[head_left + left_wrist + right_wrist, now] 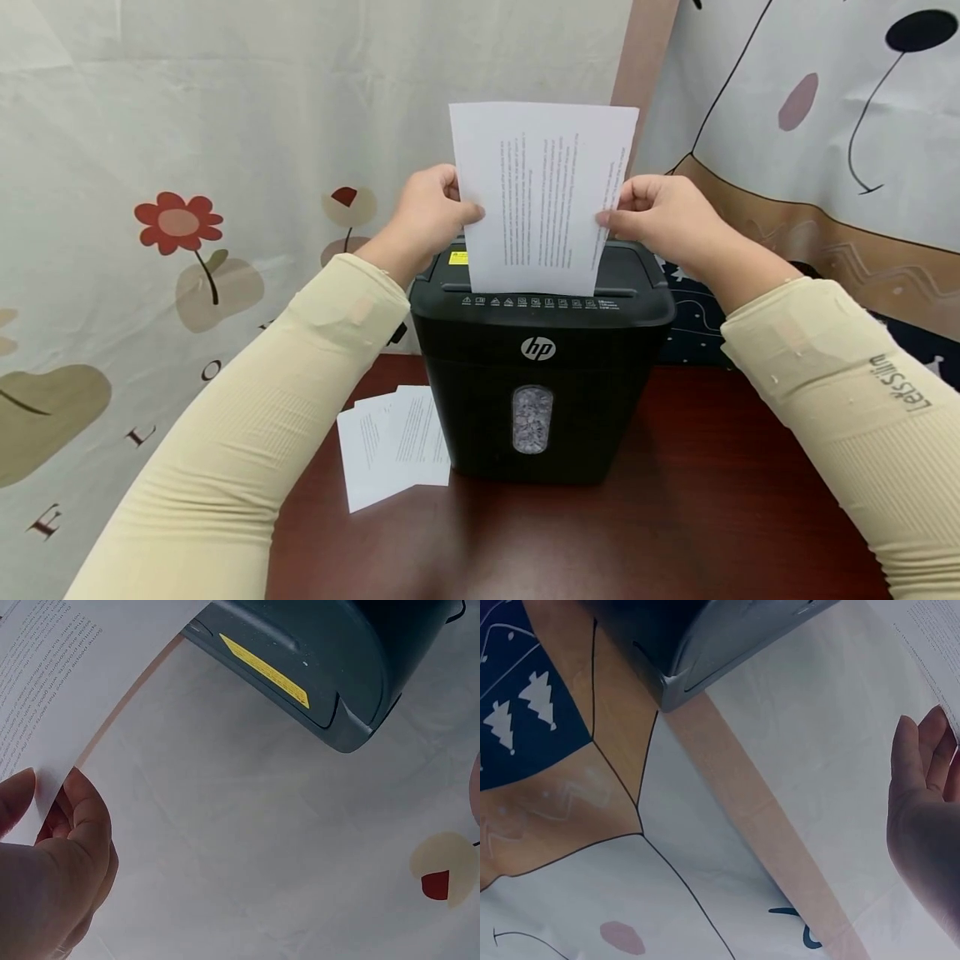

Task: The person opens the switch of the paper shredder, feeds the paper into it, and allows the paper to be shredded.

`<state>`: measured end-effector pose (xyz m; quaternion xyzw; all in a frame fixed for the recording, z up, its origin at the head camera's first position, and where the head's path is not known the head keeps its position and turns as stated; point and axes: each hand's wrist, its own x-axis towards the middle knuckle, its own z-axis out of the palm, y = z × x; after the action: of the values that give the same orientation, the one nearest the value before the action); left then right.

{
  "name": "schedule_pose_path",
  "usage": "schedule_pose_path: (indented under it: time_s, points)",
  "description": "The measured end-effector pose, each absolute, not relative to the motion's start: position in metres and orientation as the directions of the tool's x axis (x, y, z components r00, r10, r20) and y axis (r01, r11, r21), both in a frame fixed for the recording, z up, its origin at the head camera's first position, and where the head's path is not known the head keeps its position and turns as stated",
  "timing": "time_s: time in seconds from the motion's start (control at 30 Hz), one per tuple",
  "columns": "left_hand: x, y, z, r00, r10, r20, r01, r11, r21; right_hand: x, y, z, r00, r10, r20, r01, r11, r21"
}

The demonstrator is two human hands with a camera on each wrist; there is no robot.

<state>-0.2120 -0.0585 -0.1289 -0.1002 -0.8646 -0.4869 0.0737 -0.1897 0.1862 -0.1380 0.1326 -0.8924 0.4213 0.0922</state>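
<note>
A printed sheet of paper (543, 192) stands upright over the black HP paper shredder (480, 367), its lower edge right at the slot (618, 292). My left hand (431, 212) pinches the sheet's left edge, thumb on the printed face and fingers behind. At the opposite edge, my right hand (660, 212) pinches it the same way. The left wrist view shows the left hand (60, 855) with the paper between thumb and fingers. In the right wrist view the right hand (930, 802) is partly cut off at the frame's side.
Several printed sheets (397, 446) lie overlapping on the dark red table (525, 542), left of the shredder. Paper shreds show through the shredder's front window (532, 419). A patterned curtain (262, 125) hangs behind, and dark blue cloth (697, 333) lies at the right.
</note>
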Motion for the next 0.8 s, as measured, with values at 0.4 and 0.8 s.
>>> schedule_pose_path:
  time_s: [0.4, 0.8]
  points:
    - [-0.217, -0.059, -0.137, -0.973, 0.118, 0.197, 0.230, 0.484, 0.844, -0.192, 0.188, -0.147, -0.953, -0.181, 0.243, -0.303, 0.622, -0.722]
    - [-0.218, -0.059, -0.142, -0.972, 0.134, 0.192, 0.234, 0.484, 0.843, -0.196, 0.189, -0.152, -0.953, -0.187, 0.239, -0.302, 0.647, -0.700]
